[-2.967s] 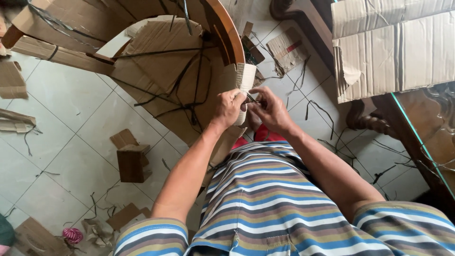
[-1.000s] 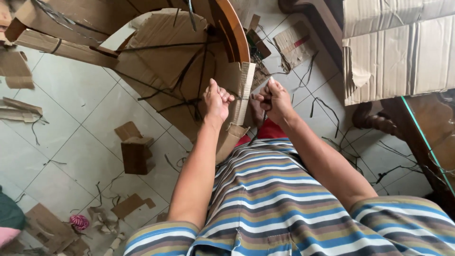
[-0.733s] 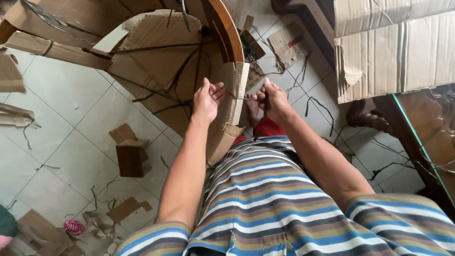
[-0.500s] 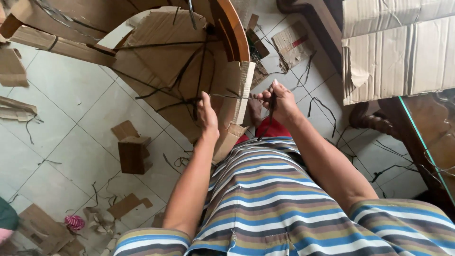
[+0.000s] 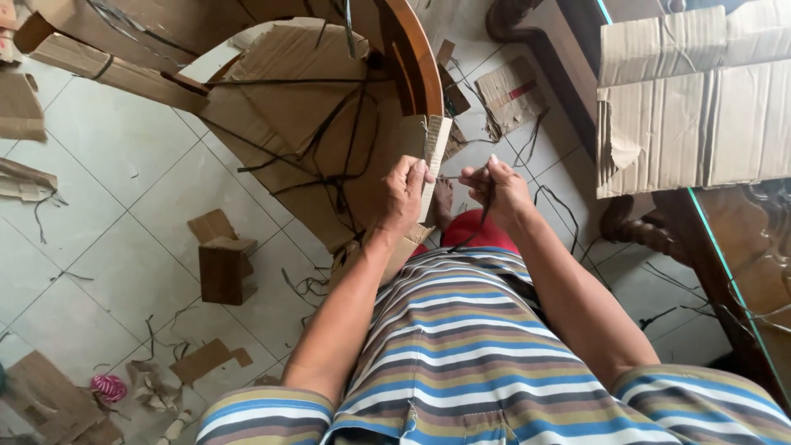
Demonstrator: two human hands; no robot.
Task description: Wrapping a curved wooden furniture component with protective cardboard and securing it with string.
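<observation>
A curved wooden chair frame (image 5: 412,58) wrapped in brown cardboard (image 5: 288,107) stands in front of me. Thin black straps (image 5: 329,124) cross the cardboard. My left hand (image 5: 404,194) grips the edge of an upright cardboard strip (image 5: 434,156) at the frame's lower end. My right hand (image 5: 498,188) is pinched on a thin black strap (image 5: 478,222) that runs from the strip and hangs down toward my red shorts. The two hands are a short gap apart, the strap stretched between them.
Cardboard scraps and a small folded cardboard block (image 5: 224,264) litter the tiled floor (image 5: 124,181) at the left. Cut black strap pieces (image 5: 552,198) lie at the right. Large cardboard sheets (image 5: 692,115) rest on dark carved wooden furniture (image 5: 643,227) at the upper right.
My left hand has come back from the left side of the cardboard to grip the strip's edge. My right hand has stayed pinched on the strap and shifted slightly right.
</observation>
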